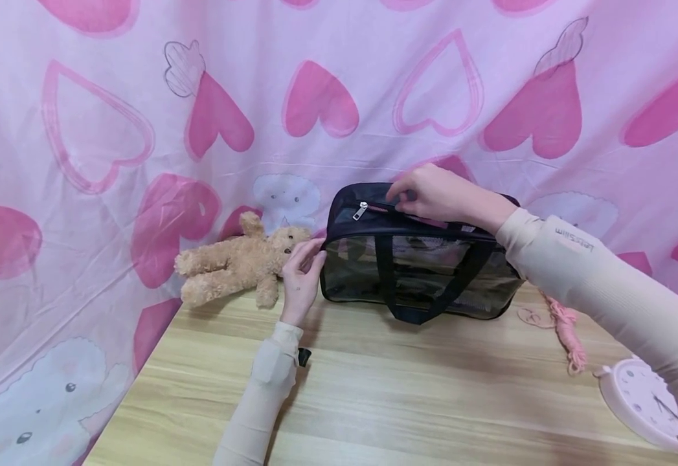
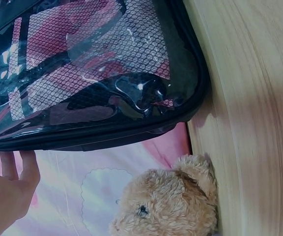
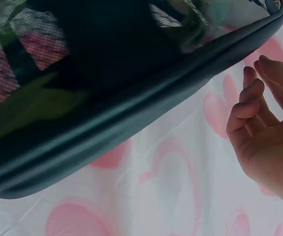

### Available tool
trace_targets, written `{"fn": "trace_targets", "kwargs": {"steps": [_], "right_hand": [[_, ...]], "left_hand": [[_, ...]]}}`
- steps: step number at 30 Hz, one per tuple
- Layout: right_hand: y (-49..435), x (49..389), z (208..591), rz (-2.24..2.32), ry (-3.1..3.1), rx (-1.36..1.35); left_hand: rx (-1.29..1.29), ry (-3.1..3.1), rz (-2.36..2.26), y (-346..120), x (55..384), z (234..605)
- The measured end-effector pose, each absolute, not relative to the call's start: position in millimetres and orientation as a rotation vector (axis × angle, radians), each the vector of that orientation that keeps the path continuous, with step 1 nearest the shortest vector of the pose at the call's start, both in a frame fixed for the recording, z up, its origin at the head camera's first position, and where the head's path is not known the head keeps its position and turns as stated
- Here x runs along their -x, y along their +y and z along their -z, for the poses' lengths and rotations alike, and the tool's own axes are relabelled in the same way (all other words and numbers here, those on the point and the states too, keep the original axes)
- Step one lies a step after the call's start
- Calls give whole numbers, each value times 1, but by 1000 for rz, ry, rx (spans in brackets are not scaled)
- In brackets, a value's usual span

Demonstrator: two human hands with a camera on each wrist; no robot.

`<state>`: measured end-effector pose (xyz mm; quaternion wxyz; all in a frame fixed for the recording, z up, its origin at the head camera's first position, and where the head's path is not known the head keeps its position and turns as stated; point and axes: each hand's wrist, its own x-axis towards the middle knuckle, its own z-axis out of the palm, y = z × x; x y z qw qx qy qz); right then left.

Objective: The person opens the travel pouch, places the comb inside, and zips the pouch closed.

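A black bag (image 1: 350, 265) with see-through smoky sides stands on the table, its strap handle (image 1: 386, 272) hanging down the front. On its top, a silver zipper pull (image 1: 360, 211) lies near the left end. My left hand (image 1: 302, 275) touches the bag's left end; in the left wrist view its fingers (image 2: 29, 167) reach up to the black edge. Over the top is my right hand (image 1: 440, 194), fingers loosely bent. Seen in the right wrist view, that hand (image 3: 264, 128) shows nothing between its fingers. Mesh shows through the bag's clear panel.
A tan teddy bear (image 1: 234, 262) lies left of the bag, close to my left hand. Right of the bag are a pink rope bundle (image 1: 566, 333) and a round white clock (image 1: 636, 395), partly behind my right arm. A heart-print curtain (image 1: 373, 84) hangs behind.
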<state>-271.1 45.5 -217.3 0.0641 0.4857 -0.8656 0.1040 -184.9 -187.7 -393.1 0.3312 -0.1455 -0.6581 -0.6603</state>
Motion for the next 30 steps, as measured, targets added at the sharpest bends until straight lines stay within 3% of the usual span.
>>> {"fn": "trace_targets", "kwargs": {"steps": [14,30], "right_hand": [[10,274,211,-212,-2600,-1575],[-7,276,224,1,-2674,-1523]], "left_hand": [[369,-1726,1736,-186,185,395],[394,-1729,1768,-175,188,394]]}}
